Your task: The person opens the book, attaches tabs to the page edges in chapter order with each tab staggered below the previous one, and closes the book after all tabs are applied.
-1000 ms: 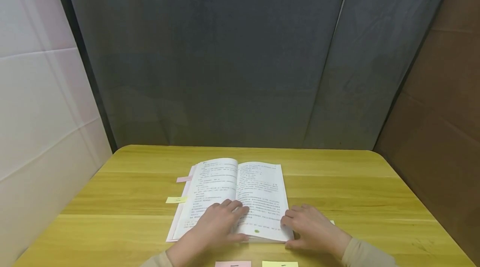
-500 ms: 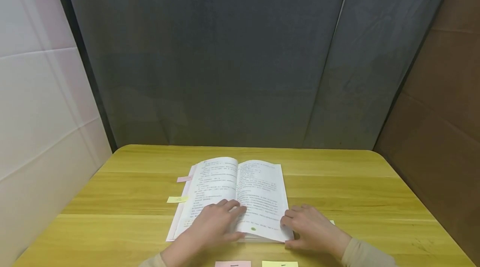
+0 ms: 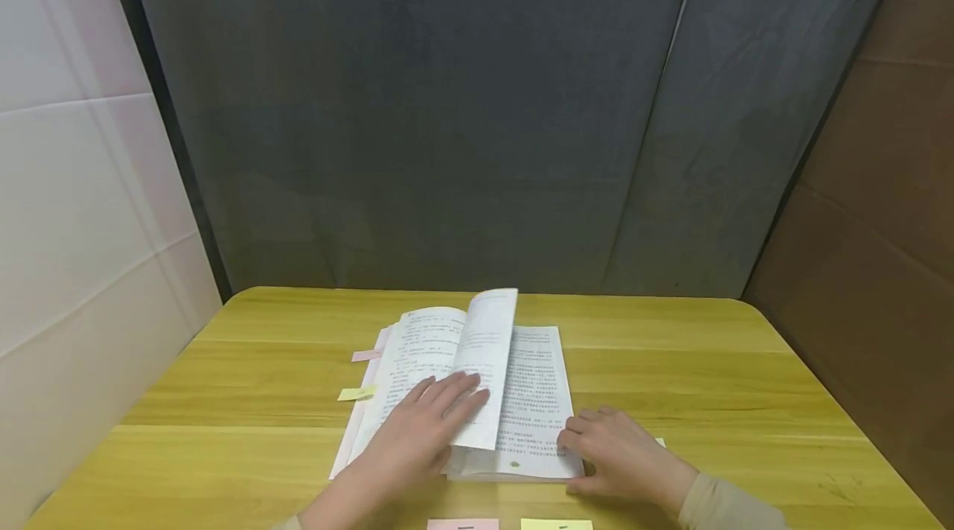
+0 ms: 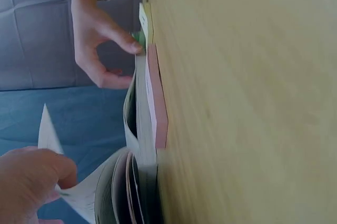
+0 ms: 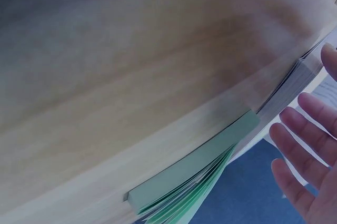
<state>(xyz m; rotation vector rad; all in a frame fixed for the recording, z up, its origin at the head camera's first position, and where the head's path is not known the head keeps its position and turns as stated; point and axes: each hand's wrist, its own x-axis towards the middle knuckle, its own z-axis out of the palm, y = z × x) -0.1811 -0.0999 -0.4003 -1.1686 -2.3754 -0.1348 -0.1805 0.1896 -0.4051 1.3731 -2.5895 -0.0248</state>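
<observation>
An open book lies on the wooden table, its pages printed with dense text. My left hand pinches a lifted page between thumb and fingers, and the leaf stands tilted over the spine. In the left wrist view that page curves up from the fanned leaves. My right hand rests at the lower right corner of the book, with its fingers on the page's edge and its thumb by the bottom edge. The right wrist view shows those fingers loosely extended.
A pink tab and a yellow tab stick out from the book's left side. Near the front edge lie a pink sticky-note pad and a yellow one. A green pad lies right of the book, mostly behind my right hand.
My left hand has lifted the right-hand page and drawn it leftward over the spine, uncovering another printed page below. My right hand has stayed at the corner.
</observation>
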